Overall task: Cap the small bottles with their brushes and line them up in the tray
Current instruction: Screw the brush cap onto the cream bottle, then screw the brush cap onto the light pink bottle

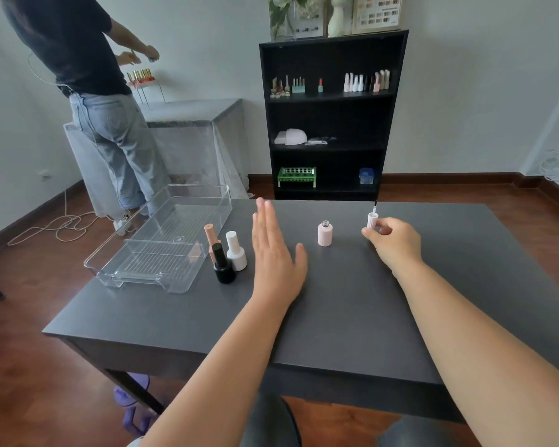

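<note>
An uncapped pale pink bottle (324, 234) stands upright near the middle of the dark table (336, 317). My right hand (392, 241) is shut on its pale pink brush cap (372, 220), brush tip pointing up, to the right of that bottle. My left hand (275, 253) hovers flat with fingers apart, left of the bottle, holding nothing. Three capped bottles stand together by the tray: a peach one (211, 240), a white one (235, 251) and a black one (223, 264). The clear plastic tray (110, 269) lies at the table's left and holds nothing.
A person in a black top (88, 75) stands at a covered counter at the back left. A black shelf unit (333, 114) with more bottles stands behind the table. A cable (55, 227) lies on the wooden floor at the left.
</note>
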`<state>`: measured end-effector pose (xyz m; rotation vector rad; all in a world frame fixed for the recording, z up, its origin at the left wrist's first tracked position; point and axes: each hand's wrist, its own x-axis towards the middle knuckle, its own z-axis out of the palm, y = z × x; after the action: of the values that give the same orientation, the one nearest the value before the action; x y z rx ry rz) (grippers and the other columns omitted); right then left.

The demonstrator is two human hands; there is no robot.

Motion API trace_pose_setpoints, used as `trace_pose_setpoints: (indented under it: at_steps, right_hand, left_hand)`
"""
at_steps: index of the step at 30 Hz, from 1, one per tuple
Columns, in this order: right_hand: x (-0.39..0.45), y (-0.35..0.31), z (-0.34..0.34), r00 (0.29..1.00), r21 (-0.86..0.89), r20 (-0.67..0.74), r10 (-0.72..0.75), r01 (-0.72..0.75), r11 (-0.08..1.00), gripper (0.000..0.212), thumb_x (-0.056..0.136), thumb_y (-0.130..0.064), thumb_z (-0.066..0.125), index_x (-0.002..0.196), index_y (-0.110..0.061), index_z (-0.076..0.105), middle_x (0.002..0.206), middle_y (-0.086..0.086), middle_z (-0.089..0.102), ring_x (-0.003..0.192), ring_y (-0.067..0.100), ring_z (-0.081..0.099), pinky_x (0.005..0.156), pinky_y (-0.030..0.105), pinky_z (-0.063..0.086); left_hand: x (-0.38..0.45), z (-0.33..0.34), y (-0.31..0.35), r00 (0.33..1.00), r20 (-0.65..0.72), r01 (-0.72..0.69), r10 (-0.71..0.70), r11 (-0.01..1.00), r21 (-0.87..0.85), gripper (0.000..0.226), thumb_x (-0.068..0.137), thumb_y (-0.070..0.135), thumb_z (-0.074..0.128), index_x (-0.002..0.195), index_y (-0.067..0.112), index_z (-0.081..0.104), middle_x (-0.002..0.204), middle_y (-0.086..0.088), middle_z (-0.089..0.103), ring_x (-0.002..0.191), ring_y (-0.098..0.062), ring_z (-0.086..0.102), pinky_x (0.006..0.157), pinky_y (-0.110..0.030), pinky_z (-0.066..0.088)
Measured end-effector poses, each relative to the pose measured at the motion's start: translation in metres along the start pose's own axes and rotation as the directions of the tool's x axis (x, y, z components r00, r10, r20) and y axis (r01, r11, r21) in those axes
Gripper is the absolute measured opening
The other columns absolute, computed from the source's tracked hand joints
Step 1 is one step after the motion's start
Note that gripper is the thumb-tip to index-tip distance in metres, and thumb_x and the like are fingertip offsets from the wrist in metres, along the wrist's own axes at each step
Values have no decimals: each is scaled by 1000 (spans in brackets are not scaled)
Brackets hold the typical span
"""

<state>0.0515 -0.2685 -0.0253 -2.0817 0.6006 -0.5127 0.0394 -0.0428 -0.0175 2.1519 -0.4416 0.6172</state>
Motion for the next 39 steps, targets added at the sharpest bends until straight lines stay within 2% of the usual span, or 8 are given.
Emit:
trace_pose_setpoints:
  at_steps: [4,9,15,21,26,33,37,39]
  right_hand:
    - [-8,0,0,999,70,-22,-35,37,997,18,83,-33,66,96,-22,68,97,-2,65,84,16,59,66,26,40]
    - [-24,-3,-7,998,281,-57,-41,55,958,10,78,-37,70,79,-34,60,83,-17,67,73,-6,61,58,14,39]
    - [-32,0,-11,997,463,-7,-79,73,884,7,77,-42,71,82,-43,68,74,-22,68,68,-7,60,62,12,43]
    - [-31,-1,-17,994,547,-5,-113,97,832,12,80,-37,72,88,-46,72,86,-23,72,76,-6,62,64,8,47]
    - [-30,1,-15,985,547,6,-173,141,825,26,84,-20,69,91,-46,71,88,-22,71,78,-3,62,71,16,46]
    - [-37,-4,-14,947,439,18,-321,281,853,34,86,-12,63,88,-45,69,94,-20,70,78,3,60,69,9,46]
    - [-39,-6,-16,919,382,-27,-392,372,846,37,85,-6,62,88,-43,67,97,2,68,75,21,57,65,14,45]
    - [-40,-7,-17,910,362,-40,-412,397,843,40,85,-3,62,89,-42,67,96,5,66,72,20,55,64,14,44]
  left_hand:
    - [-1,13,11,969,138,-211,207,977,21,82,87,7,55,153,13,6,162,-2,7,149,-20,0,119,-27,1]
    - [10,35,12,942,335,33,-28,999,-10,83,94,24,58,153,19,0,158,-3,23,145,-21,18,113,-30,17]
    - [31,52,8,870,425,243,-249,968,69,83,93,32,59,153,17,3,131,-5,58,124,-26,47,100,-34,38]
    - [36,58,5,886,391,252,-250,967,46,62,93,27,58,146,23,27,119,2,63,122,-23,42,93,-33,38]
    - [31,54,2,950,277,144,-140,990,8,30,89,27,62,118,26,56,109,5,62,103,-17,56,82,-26,41]
    - [28,50,2,973,197,150,-123,980,-128,25,84,14,67,103,29,61,100,9,50,85,-12,59,85,-27,51]
    - [27,49,2,978,177,133,-108,982,-135,26,84,13,68,105,28,64,102,10,48,87,-9,58,87,-23,49]
    - [27,49,3,979,175,134,-108,981,-142,27,84,12,68,106,26,65,103,9,48,88,-8,57,87,-22,49]
